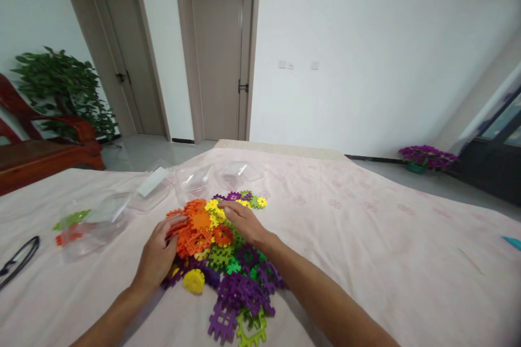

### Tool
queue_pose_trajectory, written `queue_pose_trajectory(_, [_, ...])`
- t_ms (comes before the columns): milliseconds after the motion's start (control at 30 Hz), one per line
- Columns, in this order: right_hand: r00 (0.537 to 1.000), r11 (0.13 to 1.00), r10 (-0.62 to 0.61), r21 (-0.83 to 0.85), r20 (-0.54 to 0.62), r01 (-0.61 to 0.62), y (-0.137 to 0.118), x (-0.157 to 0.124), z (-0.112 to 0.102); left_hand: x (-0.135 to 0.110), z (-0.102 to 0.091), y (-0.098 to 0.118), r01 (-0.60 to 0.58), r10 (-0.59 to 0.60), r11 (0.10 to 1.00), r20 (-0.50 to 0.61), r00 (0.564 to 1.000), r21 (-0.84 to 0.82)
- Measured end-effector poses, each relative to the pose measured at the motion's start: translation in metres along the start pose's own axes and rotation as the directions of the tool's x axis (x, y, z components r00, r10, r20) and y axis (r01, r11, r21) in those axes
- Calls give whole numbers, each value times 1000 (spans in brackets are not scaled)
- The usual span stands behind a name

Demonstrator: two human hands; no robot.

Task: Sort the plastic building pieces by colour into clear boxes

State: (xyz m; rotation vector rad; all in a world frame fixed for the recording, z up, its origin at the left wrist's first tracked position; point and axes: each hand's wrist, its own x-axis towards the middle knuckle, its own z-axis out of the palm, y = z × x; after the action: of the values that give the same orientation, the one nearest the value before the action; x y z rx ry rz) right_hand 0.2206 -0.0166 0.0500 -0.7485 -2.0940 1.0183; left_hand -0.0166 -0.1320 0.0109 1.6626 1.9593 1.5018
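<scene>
A mixed pile of plastic gear-like building pieces lies on the cloth in front of me. My left hand [157, 252] rests at the pile's left side, its fingers spread and curved over the orange pieces [200, 221]. Over the yellow pieces [217, 216] reaches my right hand [246, 222], stretched out leftward with its fingers partly hidden; no held piece shows. Green pieces [220, 256] are in the middle. Closer to me are purple pieces [240, 293], a yellow round piece [194, 281] and a lime square frame [251, 328].
Clear plastic containers [152, 187] stand behind and left of the pile; the left one [95, 227] has green and orange pieces at it. Black-rimmed glasses [20, 260] lie far left. A pink patterned cloth [366, 260] covers the surface. A blue item [512, 242] is at the right edge.
</scene>
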Motion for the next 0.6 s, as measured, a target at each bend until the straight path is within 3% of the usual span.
queue_pose_trajectory(100, [971, 964, 97, -221, -217, -146, 25, 13, -31, 6, -8, -11, 17, -17, 1000, 5, 1000, 23])
queue_pose_trajectory(167, [940, 862, 134, -432, -313, -267, 43, 17, -52, 8, -6, -20, -5, 3, 998, 41, 999, 55])
queue_pose_trajectory(267, [965, 722, 179, -640, -191, -261, 61, 18, -63, 9, 4, -30, -37, 30, 994, 65, 997, 101])
queue_pose_trajectory(333, [979, 701, 185, -686, -88, -194, 64, 19, -53, 10, 10, -32, -38, 29, 993, 82, 996, 109])
queue_pose_trajectory(433, [987, 750, 162, -650, 6, -119, 56, 23, -21, 11, 13, -32, -21, 16, 999, 123, 992, 43])
queue_pose_trajectory(600, [972, 940, 231, -270, 49, -209, 20, 27, 26, 12, 7, -34, 26, -23, 999, 130, 991, -23])
